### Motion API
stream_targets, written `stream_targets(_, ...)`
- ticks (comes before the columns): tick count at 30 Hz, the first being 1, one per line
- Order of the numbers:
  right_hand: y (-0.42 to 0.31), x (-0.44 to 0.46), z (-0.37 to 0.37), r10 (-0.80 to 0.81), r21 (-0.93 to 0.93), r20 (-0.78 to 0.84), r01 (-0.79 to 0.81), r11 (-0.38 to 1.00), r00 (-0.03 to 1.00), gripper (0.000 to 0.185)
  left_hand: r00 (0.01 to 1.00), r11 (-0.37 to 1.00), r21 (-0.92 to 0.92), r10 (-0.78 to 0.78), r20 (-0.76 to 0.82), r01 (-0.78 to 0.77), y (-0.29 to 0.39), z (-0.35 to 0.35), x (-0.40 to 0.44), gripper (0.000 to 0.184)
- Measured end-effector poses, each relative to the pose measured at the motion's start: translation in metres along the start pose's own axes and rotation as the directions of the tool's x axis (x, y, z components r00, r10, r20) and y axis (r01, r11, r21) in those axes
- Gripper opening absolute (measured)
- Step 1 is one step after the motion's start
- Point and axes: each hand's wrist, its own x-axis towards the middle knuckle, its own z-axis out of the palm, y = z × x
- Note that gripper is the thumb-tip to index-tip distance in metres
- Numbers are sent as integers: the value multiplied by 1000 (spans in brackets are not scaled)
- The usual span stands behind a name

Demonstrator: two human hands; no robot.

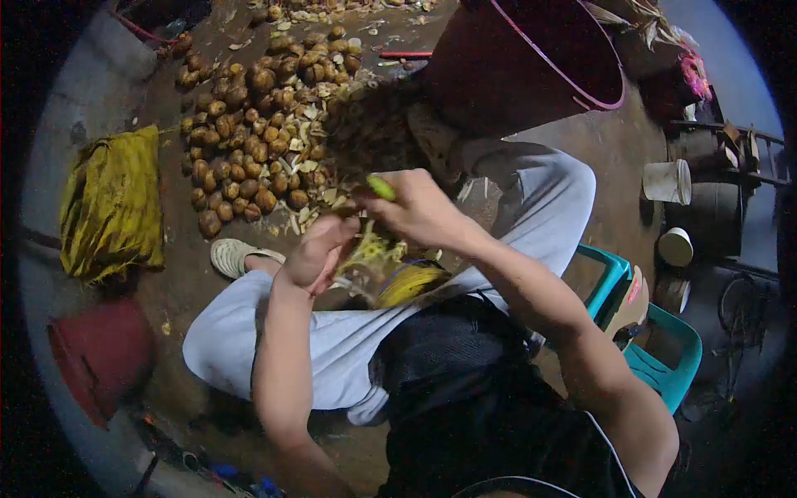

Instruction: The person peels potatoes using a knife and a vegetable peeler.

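Black top [490, 423] is filling the bottom. Right hand [415, 209] is clenching a green handle [381, 187] at centre; left hand [317, 251], blurred, is hiding its grip's contents. Brown tubers [251, 155], upper left, are probably proving firm, light, surest held by dry skin.

Your teal chair [690, 347] is standing beside you; beyond it, a white bucket [662, 183] is sitting, and a pink bag [694, 76] is showing farther off. Well left of it, a yellow sack [112, 203] and red tub [108, 353] are resting.
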Motion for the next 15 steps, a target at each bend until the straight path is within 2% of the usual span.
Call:
stream_targets(1, -4, 6, 7, -104, -57, -47, 101, 993, 993, 29, 995, 995, 98, -15, -94, 24, 2, 0, 0, 47)
stream_targets(2, -7, 10, 9, -75, -94, 5, 75, 993, 997, 29, 981, 980, 193, -16, -191, 54, 4, -1, 0, 45)
stream_targets(3, -11, 12, 6, -88, -98, 0, 87, 991, 996, 29, 982, 978, 203, -4, -190, 44, 3, -4, 0, 45)
stream_targets(5, -17, 12, -4, 75, 166, 7, -75, 983, 997, 31, 966, 945, 324, 128, -225, -50, 0, -12, -4, 44)
stream_targets(6, -10, 14, -11, 161, 202, 77, -174, 964, 984, 33, 972, 950, 310, 118, -202, -51, 10, -2, -10, 47)
stream_targets(7, 2, 14, -5, -4, 343, -93, 36, 939, 996, 38, 972, 949, 311, 127, -199, -60, 17, 1, -13, 47)
stream_targets(8, 18, 6, -15, 185, 588, 118, -218, 779, 976, 42, 978, 951, 293, 145, -152, -96, 22, 3, -17, 50)
stream_targets(9, 18, 1, -28, 295, 722, 363, -467, 511, 884, 47, 981, 953, 275, 163, -105, -129, 24, 4, -19, 52)
stream_targets(10, -5, -3, -38, 415, 783, 412, -548, 294, 811, 55, 965, 947, 278, 212, -154, -164, 22, 3, -21, 55)
stream_targets(11, -1, -8, -41, 414, 782, 412, -548, 296, 812, 55, 965, 946, 277, 214, -154, -166, 22, 2, -21, 55)
stream_targets(13, 10, -19, -48, 62, 872, 454, -457, 175, 889, 57, 927, 930, 308, 281, -249, -199, 22, -2, -23, 54)
stream_targets(15, 15, -28, -54, 27, 875, 447, -444, 191, 894, 56, 915, 932, 300, 288, -282, -201, 21, -2, -25, 53)
